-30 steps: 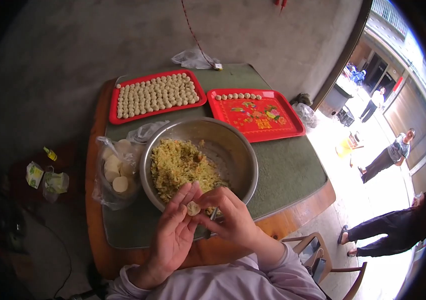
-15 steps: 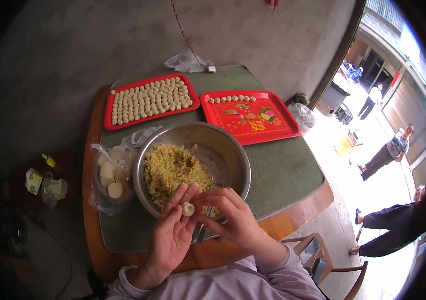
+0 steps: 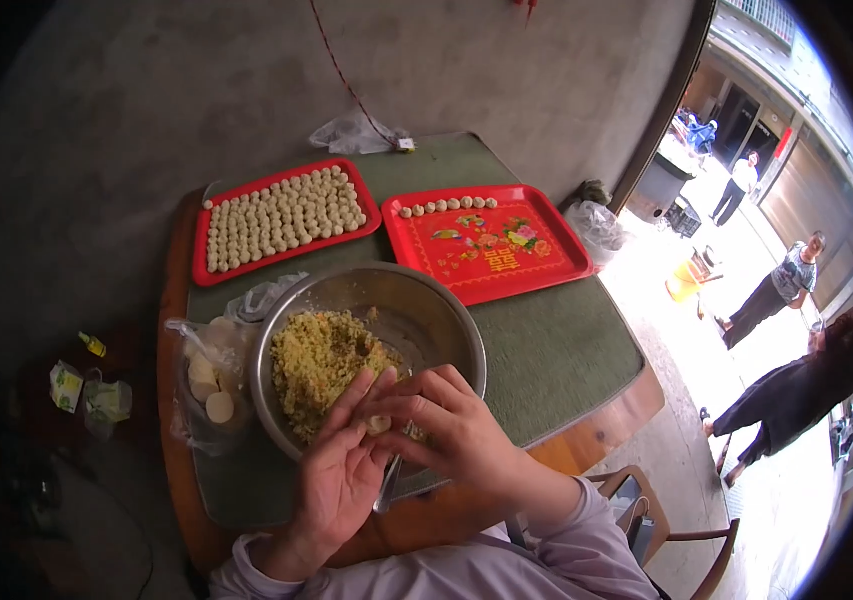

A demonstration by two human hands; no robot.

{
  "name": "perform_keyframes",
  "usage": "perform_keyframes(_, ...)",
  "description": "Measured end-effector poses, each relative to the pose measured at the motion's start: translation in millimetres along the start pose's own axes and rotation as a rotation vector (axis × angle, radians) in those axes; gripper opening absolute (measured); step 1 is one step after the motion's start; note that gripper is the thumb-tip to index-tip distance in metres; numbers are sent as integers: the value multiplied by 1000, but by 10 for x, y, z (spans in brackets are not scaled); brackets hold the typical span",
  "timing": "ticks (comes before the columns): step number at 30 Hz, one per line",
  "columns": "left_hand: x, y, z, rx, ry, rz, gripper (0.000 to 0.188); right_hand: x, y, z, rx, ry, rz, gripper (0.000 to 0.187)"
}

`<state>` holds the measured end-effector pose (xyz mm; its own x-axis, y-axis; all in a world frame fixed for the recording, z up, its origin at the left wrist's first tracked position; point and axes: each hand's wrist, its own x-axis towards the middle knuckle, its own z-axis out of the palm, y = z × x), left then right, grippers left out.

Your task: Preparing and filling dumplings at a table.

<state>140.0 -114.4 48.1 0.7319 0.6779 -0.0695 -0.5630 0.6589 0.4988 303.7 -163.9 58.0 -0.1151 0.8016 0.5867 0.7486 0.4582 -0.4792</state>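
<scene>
"In the head view, what did the grip hold?"

"A small, round, pale dough piece point(image 3: 379, 424), at the fingertips where two hands met. The bare left hand point(image 3: 340, 485) lay palm up beneath it, thumb and fingers gathered narrowly around the dough."

"And the other one?"

"The bare right hand point(image 3: 462, 425) arched in from the right, its fingers bent close over the dough's edge. They hid part of it, so I couldn't tell whether they pinched it or only hovered."

"What lay just past the grip?"

"A wide, round, shiny steel bowl point(image 3: 447, 330), with a crumbly yellow-green filling point(image 3: 322, 350) heaped toward its left side. A slim metal utensil handle point(image 3: 387, 488) slanted below the dough, between the hands."

"To the left of the grip?"

"A clear, crumpled plastic bag point(image 3: 187, 430) with flat, round, cream-coloured wrappers point(image 3: 220, 407) inside, just beside the bowl."

"Farther off?"

"Beyond the grip, leftward, a red rectangular tray point(image 3: 374, 212) was packed with small, pale, round dumplings point(image 3: 287, 215). Beyond it, rightward, a red flower-printed tray point(image 3: 427, 255) bore a single row of similar pieces point(image 3: 452, 205) along its far edge."

"What did they stand on?"

"A green-topped table with a brown wooden border point(image 3: 557, 365), which spread out beyond the grip. A brown wooden chair point(image 3: 721, 560) stood to the grip's right."
</scene>
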Motion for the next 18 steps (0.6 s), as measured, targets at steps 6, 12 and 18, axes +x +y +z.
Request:
perform_keyframes(6, 124, 10, -2, -20, 12, 13, 54, 93, 115, -52, 100, -43, 56, 27)
perform_keyframes(12, 181, -13, 22, 14, 14, 28, 55, 113, 202, -71, 120, -78, 78, 18)
perform_keyframes(18, 195, 9, 6, 66, 13, 48, 55, 107, 190, 37, 16, -1, 4, 16)
